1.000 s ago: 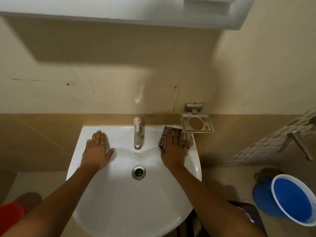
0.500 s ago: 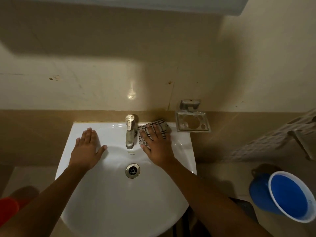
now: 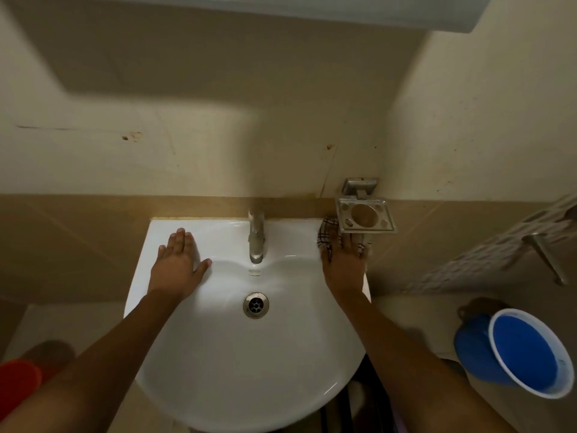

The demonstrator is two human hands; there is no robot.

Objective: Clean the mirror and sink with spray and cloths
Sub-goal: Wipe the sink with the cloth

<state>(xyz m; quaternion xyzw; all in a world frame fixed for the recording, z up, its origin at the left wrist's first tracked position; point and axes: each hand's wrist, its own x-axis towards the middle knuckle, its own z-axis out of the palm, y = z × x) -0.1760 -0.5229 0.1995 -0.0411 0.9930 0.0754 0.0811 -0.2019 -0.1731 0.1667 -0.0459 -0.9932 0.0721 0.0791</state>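
Observation:
A white sink (image 3: 218, 364) hangs on the tiled wall, with a steel tap (image 3: 256, 240) at its back and a drain (image 3: 256, 305) in the bowl. My left hand (image 3: 176, 265) rests flat on the sink's back left rim, fingers straight. My right hand (image 3: 342, 260) presses a checked cloth (image 3: 327, 232) flat on the back right corner of the rim, under the metal holder. The mirror's lower edge (image 3: 343, 10) shows at the top. No spray bottle is in view.
A steel holder (image 3: 365, 215) sticks out from the wall just above the sink's right corner. A blue bucket (image 3: 524, 351) stands on the floor at the right, a red container (image 3: 17, 385) at the lower left. A metal bar (image 3: 546, 257) is on the right wall.
My right hand has slid the cloth from beside the tap rightward to the sink's back right corner. My left hand stays flat on the left rim.

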